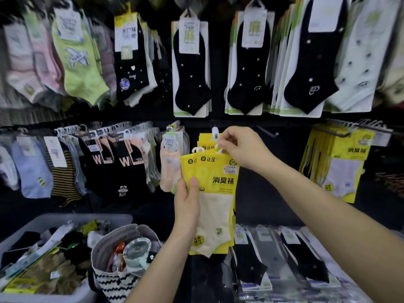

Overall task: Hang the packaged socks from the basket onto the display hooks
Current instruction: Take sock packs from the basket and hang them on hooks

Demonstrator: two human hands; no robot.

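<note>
Two or more yellow sock packs (215,193) with cream socks are fanned in front of the display wall. My left hand (187,204) grips them at their left edge, thumb on the front pack. My right hand (240,147) pinches the white hanger tab at the top of one pack. Just behind it, more yellow packs (205,141) hang on a display hook (215,134). A translucent basket (65,219) with loose sock packs sits at the lower left.
Black, green and pink socks hang in rows above and to the left. An empty hook (267,131) juts out right of my right hand. More yellow packs (341,162) hang at right. A striped bag (122,265) stands beside the basket. Packaged socks (284,265) lie below.
</note>
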